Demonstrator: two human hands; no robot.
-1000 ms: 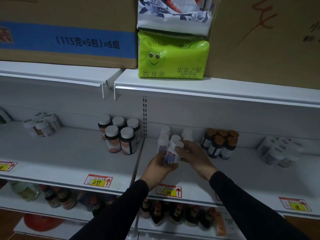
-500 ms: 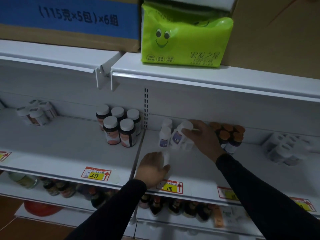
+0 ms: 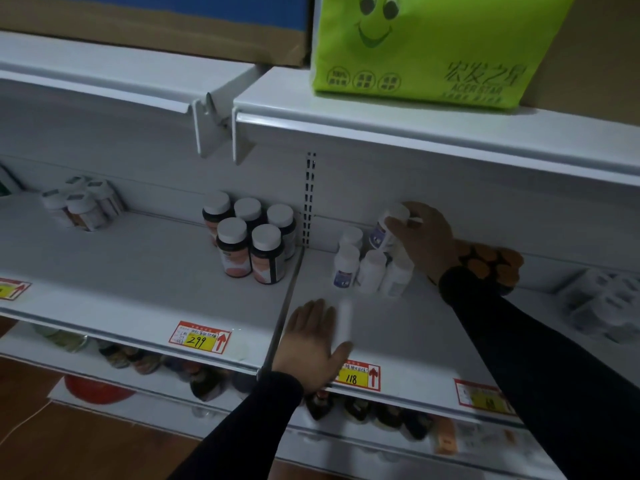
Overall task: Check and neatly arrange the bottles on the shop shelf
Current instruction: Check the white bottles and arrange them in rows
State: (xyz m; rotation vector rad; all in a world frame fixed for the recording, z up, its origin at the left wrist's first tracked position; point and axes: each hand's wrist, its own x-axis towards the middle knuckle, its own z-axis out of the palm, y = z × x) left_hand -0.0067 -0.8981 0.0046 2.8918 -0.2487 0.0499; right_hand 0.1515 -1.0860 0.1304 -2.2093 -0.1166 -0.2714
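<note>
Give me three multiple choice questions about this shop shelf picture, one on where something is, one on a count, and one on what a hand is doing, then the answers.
1. Where does the bright green plastic pack with the smiling face sit?
A. on the top shelf
B. on the middle shelf beside the bottles
C. on the floor

2. How many dark bottles with white caps stand in the cluster above the 299 price tag?
A. three
B. five
C. eight

3. What is the right hand doing?
A. hanging idle
B. pressing flat on the shelf
C. holding a small white bottle with a purple label

Answers:
1 A, the green pack rests on the top shelf.
2 B, the dark bottles show three caps behind and two in front.
3 C, the right hand has its fingers curled round the tilted white bottle.
</note>
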